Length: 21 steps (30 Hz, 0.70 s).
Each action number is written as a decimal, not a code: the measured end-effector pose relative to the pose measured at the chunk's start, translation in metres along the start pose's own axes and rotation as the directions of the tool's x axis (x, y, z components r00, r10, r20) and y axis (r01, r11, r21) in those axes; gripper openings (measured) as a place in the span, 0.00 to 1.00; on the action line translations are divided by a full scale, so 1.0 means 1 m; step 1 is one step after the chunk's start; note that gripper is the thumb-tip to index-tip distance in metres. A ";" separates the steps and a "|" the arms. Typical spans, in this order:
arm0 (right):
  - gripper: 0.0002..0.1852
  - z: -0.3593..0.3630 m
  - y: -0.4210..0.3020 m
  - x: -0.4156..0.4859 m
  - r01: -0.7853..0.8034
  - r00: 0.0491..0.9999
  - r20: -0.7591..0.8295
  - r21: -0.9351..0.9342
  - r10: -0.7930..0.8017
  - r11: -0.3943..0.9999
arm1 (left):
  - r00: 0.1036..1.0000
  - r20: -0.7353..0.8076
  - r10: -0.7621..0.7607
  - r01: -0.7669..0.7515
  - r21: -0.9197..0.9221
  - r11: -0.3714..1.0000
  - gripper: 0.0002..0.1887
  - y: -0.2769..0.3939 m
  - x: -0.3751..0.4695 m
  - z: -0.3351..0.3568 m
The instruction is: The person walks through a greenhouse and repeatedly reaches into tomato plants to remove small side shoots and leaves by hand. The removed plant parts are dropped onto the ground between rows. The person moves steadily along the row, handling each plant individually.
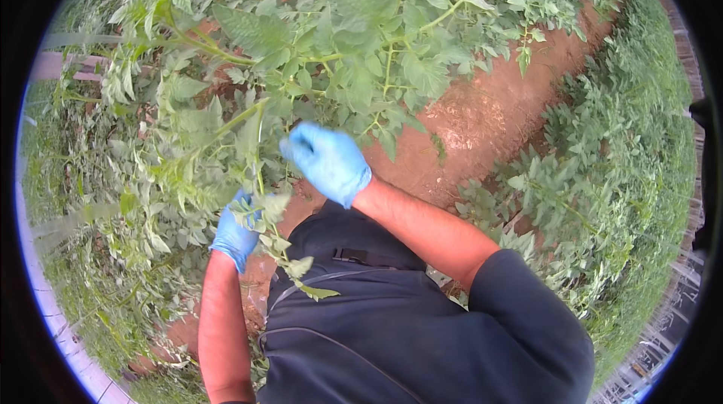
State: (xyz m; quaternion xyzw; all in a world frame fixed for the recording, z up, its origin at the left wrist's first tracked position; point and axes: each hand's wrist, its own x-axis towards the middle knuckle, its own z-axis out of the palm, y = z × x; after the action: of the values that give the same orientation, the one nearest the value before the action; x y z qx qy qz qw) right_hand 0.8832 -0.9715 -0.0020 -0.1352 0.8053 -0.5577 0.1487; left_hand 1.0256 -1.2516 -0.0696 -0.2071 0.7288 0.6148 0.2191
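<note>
Leafy green plants that look like tomato plants fill the view before me. My right hand, in a blue disposable glove, is raised just right of a plant stem, its fingers curled and blurred; whether anything thin lies between them cannot be told. Lower and to the left, my left hand, gloved the same way, is at a green stem, partly hidden behind leaves. A leafy shoot hangs from beside that hand in front of my dark clothing. Whether the left fingers grip the stem is hidden.
A reddish-brown soil path runs diagonally towards the upper right between plant rows. Another dense row stands on the right. Pale, thin strings or strips cross the foliage at the left. A buckled strap lies across my waist.
</note>
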 end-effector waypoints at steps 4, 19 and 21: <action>0.31 -0.009 0.027 -0.056 -0.279 0.780 0.577 -0.024 0.241 0.960 | 0.985 0.156 0.080 -0.128 0.328 0.936 0.09 0.056 -0.001 0.057; 0.12 -0.019 0.020 -0.051 -0.163 0.985 0.167 0.876 0.033 0.455 | 0.991 0.098 0.091 -0.086 -0.055 0.995 0.16 0.152 -0.011 0.123; 0.07 -0.020 0.014 -0.048 -0.077 0.996 0.043 0.850 0.077 0.521 | 0.987 0.126 0.104 -0.101 -0.035 0.994 0.15 0.156 -0.013 0.122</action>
State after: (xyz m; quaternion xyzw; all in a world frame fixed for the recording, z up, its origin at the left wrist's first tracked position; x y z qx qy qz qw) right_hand 0.9190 -0.9308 -0.0043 -0.0097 0.4363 -0.8724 0.2201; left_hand 0.9549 -1.1058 0.0451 -0.1329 0.7141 0.6475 0.2303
